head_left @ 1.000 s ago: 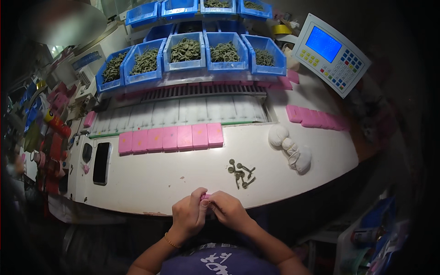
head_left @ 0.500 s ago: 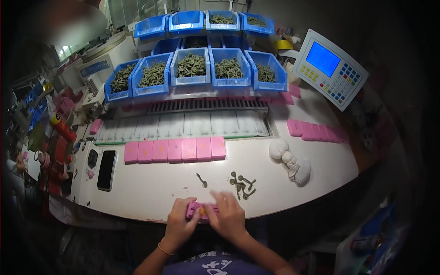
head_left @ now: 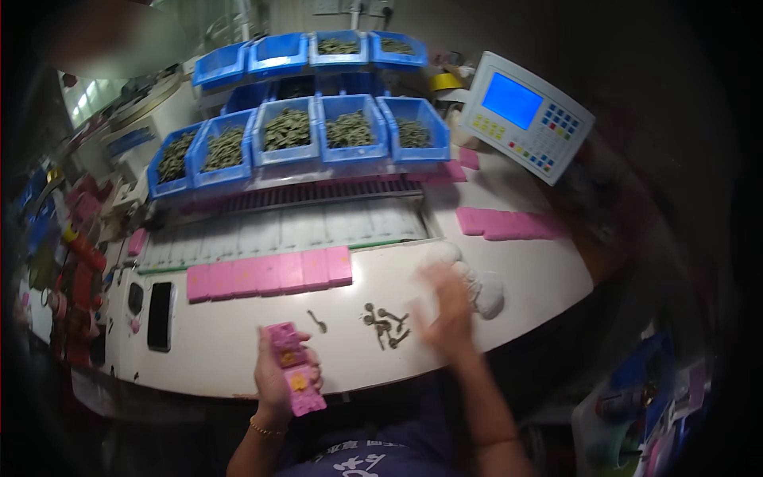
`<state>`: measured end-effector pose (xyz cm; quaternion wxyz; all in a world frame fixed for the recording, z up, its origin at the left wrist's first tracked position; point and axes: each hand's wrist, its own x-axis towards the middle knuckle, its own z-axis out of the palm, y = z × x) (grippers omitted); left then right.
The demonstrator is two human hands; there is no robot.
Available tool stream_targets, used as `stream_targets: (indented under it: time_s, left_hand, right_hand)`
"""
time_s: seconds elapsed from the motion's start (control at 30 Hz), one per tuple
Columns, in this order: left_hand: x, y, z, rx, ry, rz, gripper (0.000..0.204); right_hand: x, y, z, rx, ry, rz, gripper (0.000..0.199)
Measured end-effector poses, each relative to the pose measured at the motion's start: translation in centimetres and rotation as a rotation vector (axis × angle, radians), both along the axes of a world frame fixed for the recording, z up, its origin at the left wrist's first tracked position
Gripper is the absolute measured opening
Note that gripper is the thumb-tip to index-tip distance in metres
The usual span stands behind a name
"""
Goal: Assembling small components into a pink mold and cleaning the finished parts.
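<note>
While my left hand [head_left: 273, 380] grips an opened pink block [head_left: 293, 367] with curled fingers above the front edge of the surface [head_left: 226, 350], my blurred right hand [head_left: 447, 314] spreads empty-looking fingers, partly hiding a white bundle [head_left: 490, 299] toward the right edge.

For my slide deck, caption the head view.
Left hand holds pink block pieces; blurred right hand by a white bundle.
</note>
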<state>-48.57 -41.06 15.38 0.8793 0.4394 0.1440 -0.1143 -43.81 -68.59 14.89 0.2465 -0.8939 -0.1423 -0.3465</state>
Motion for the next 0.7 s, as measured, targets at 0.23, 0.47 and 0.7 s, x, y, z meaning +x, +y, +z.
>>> stream_targets:
  time_s: [0.23,0.47,0.7]
  left_hand:
    - [1.7,-2.0,-0.3,0.167,-0.027,-0.151,0.069]
    - [0.8,-2.8,-1.3,0.437,-0.168,-0.097,0.064]
    - [1.1,-2.3,-1.0,0.362,-0.121,-0.144,0.062]
  right_hand:
    - [2.1,-6.3,0.7,-0.141,0.131,0.053,0.061]
    - [-5.2,6.8,2.0,-0.266,0.067,0.594,0.041]
    - [-2.0,6.7,2.6,-0.035,0.034,0.696,0.039]
